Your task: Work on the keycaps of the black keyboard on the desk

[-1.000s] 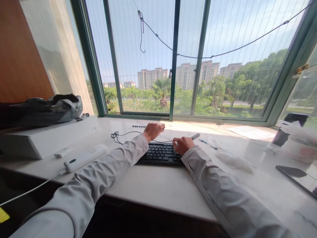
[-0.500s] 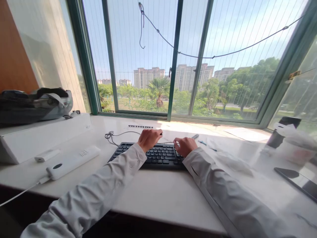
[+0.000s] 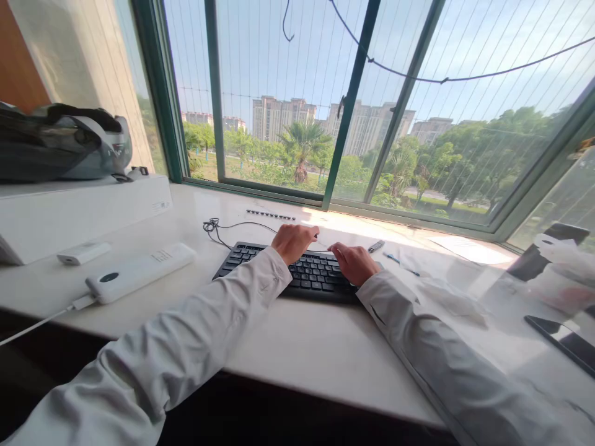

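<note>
My left hand (image 3: 292, 243) hovers over the black keyboard (image 3: 320, 272), its fingertips closed on a small dark piece (image 3: 317, 235) that looks like a keycap. Close beside it, my right hand (image 3: 356, 264) is pinched above the keyboard's right part. A thin pale stick seems to run from its fingertips toward the small piece; its kind is too fine to make out. Both hands hide some of the keys. Behind the keyboard lies a row of small black pieces (image 3: 271, 215), probably keycaps. The keyboard's black cable (image 3: 244, 223) is bundled at the left.
A white power strip (image 3: 142, 272) with a plugged cord and a small white box (image 3: 83, 253) lie left, before a long white box (image 3: 83, 214) bearing a dark bag (image 3: 60, 142). Rightward are a blue thin tool (image 3: 402, 265), clear plastic (image 3: 453, 297) and a phone (image 3: 560, 341).
The view has tilted down and turned slightly, so the desk sits higher in the picture. My hands remain together over the keyboard, and the pale stick now shows between them.
</note>
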